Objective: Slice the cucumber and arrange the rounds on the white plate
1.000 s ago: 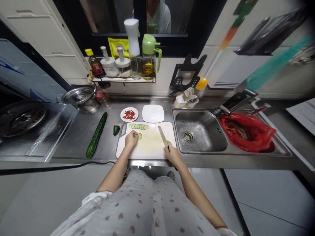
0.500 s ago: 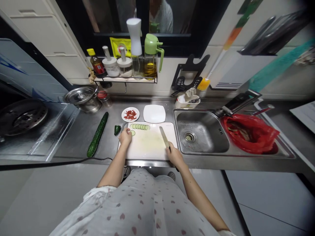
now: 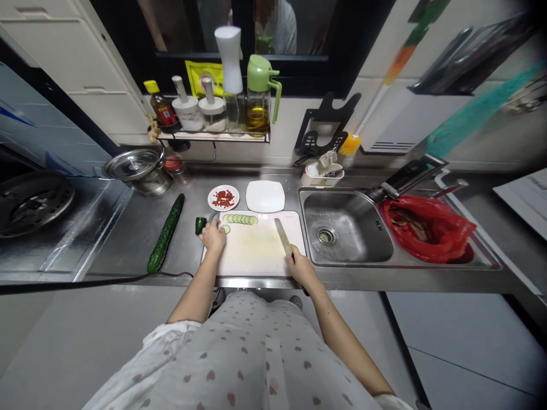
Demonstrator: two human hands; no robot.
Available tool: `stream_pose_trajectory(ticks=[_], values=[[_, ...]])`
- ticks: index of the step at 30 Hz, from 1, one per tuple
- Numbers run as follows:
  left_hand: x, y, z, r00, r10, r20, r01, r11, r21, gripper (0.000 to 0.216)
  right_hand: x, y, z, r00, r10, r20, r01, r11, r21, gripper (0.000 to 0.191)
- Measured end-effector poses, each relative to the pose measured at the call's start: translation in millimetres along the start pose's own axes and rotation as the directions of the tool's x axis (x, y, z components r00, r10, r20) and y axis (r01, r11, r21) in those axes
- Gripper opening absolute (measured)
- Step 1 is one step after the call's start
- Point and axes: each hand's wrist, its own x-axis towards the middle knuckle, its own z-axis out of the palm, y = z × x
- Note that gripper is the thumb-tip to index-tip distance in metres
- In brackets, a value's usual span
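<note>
A white cutting board (image 3: 260, 250) lies on the steel counter in front of me. A row of cucumber slices (image 3: 240, 219) lies along its far edge, with one more slice (image 3: 225, 229) just beside my left hand (image 3: 212, 236). That hand sits at the board's far left corner with its fingers curled; whether it holds anything is hidden. A short green cucumber end (image 3: 200, 224) lies just left of it. My right hand (image 3: 300, 269) grips a knife (image 3: 282, 238) whose blade rests flat on the board's right side.
A whole cucumber (image 3: 166, 232) lies left of the board. A small plate of chopped red chilli (image 3: 223, 198) and a white plate (image 3: 265, 196) stand behind it. The sink (image 3: 346, 228) is to the right, with a red bag (image 3: 427, 225) in the second basin. A lidded pot (image 3: 134, 168) stands at far left.
My left hand has moved from the middle-left of the board to its far left corner, carrying a cucumber slice along toward the row. The knife hand stayed put.
</note>
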Motion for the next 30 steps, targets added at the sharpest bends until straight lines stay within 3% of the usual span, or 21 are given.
stream_pose_trajectory(ticks=[4, 13, 20, 30], values=[[-4.9, 17.7, 4.9, 0.998, 0.065, -0.026, -0.066, 0.998, -0.025, 0.036, -1.2, -2.0, -2.8, 1.0, 0.013, 0.027, -0.012, 1.0, -0.011, 0.042], [-10.3, 66.4, 25.5, 0.926, 0.335, 0.177, -0.337, 0.941, -0.018, 0.035, -0.3, -8.8, 0.2, 0.998, 0.03, 0.058, -0.029, 0.999, -0.026, 0.037], [-5.2, 79.5, 34.6, 0.875, 0.402, 0.269, -0.438, 0.895, 0.084, 0.034, 0.9, -3.8, 4.8, 0.999, 0.027, 0.042, -0.027, 1.0, -0.01, 0.036], [-2.1, 84.3, 32.1, 0.873, 0.396, 0.285, -0.445, 0.886, 0.129, 0.032, 2.4, -2.0, 7.7, 0.999, 0.017, 0.043, -0.017, 1.0, -0.007, 0.036]])
